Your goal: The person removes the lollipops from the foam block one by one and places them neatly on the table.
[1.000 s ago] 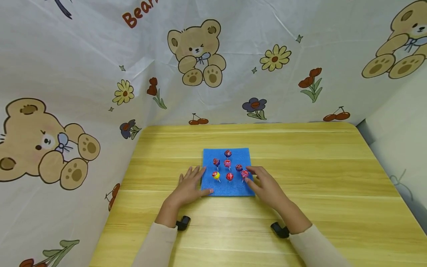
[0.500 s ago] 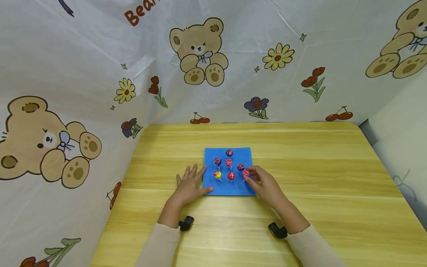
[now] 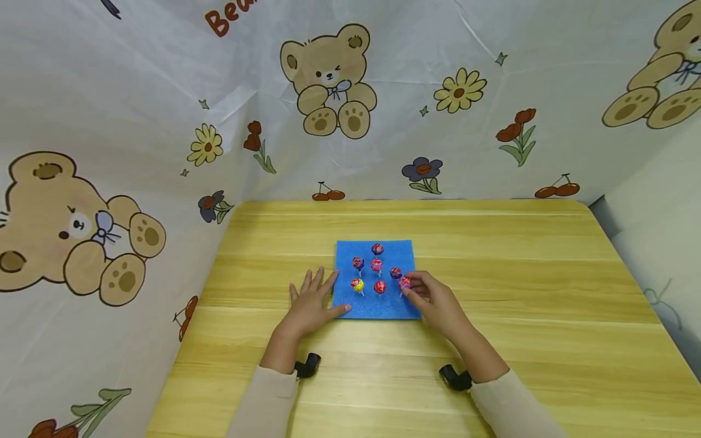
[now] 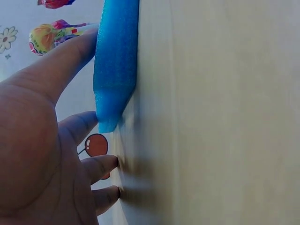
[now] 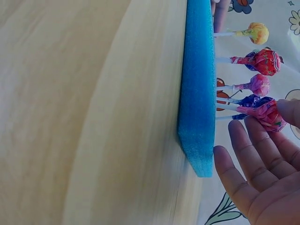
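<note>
A square blue foam board (image 3: 378, 311) lies on the table, with several wrapped lollipops standing in it on their sticks. My right hand (image 3: 439, 305) pinches the pink lollipop (image 3: 404, 282) near the board's right edge. In the right wrist view its thumb and fingers are at the wrapped head of that pink lollipop (image 5: 265, 113), and its stick reaches the foam. At the board's left edge rests my left hand (image 3: 310, 310), fingers spread. The left wrist view shows its thumb on the foam's top face and other fingertips down by the table, close to a yellow lollipop (image 4: 43, 39).
Close to the pinched one stand a purple lollipop (image 3: 395, 272) and a red lollipop (image 3: 380, 287). The wooden table (image 3: 520, 286) extends around the board. A white cloth (image 3: 383, 164) printed with bears and flowers hangs behind and to the left.
The thumb and fingers of my right hand have come in around the pink lollipop. My left hand stays on the board's left edge, and the head view has shifted slightly.
</note>
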### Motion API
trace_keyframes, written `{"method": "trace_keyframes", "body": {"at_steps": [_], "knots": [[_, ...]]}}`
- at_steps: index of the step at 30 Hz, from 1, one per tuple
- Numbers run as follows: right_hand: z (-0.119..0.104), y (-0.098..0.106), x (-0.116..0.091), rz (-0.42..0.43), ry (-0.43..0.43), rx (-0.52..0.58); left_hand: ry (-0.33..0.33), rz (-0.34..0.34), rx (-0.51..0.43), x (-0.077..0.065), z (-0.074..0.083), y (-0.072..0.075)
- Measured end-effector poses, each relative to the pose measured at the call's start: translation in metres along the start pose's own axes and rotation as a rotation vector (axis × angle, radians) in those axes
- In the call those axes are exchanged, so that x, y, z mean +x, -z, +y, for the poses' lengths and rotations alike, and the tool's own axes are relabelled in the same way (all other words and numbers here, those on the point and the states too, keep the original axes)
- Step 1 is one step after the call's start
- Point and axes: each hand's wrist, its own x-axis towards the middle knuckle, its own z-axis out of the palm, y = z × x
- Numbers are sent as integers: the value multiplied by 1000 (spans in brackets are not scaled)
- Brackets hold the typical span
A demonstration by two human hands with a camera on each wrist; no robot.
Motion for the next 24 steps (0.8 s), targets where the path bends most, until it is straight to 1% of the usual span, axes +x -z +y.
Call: {"method": "trace_keyframes", "body": {"at_steps": [15,24], "knots": [[0,0,2,14,13,13,-4,3,-13,-1,-3,-2],[-6,8,0,33,16,26,-13,-11,-5,-2,0,0]]}}
